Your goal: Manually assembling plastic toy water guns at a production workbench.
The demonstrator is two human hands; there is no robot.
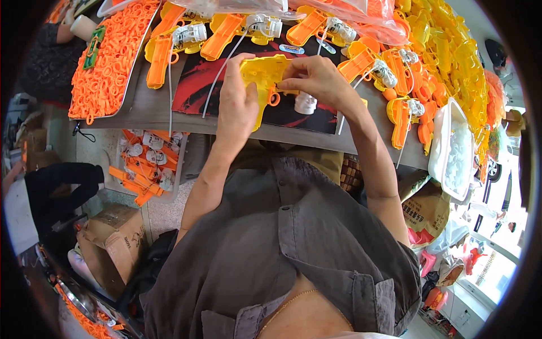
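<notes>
At upper centre, the left hand and right hand both clamp a yellow plastic toy-gun shell, fingers hiding its top edge. Below it a white plastic cap rests on the red-black mat over the grey counter. A brown cardboard box sits lower left.

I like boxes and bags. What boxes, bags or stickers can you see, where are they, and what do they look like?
Cardboard box: brown, open, on the floor at lower left.
Brown sack: under the table's right end, dark printing.
Clear plastic bag: far table edge, holding orange parts.
Oval sticker: blue and white, on the mat beyond the hands.
</notes>
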